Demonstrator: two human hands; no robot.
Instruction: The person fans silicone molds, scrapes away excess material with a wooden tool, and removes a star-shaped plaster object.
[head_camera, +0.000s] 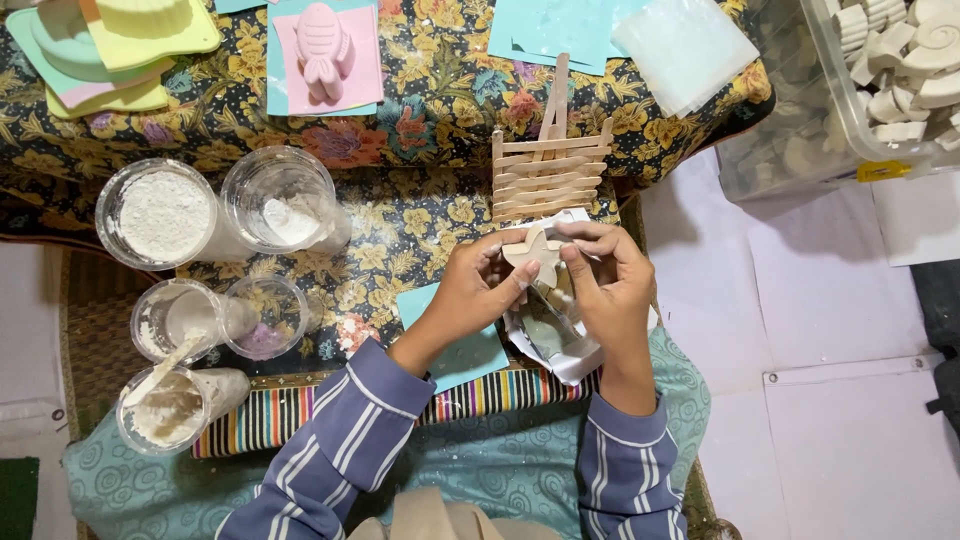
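Both of my hands hold a small cream plaster cast (533, 254) shaped like a fish or star, above a floral cloth. My left hand (470, 290) grips its left side with thumb and fingers. Pinching its right side from above is my right hand (610, 285). Under the hands lies a clear flexible mould (550, 340) on a teal sheet (455, 350). A rack of wooden sticks (548, 170) lies just beyond the cast.
Several clear cups stand at left: one full of white powder (165, 213), one nearly empty (285, 200), and one with a stirring stick (170, 405). Coloured moulds, one pink (325, 45), sit at the back. A clear bin of white casts (880, 80) is at right.
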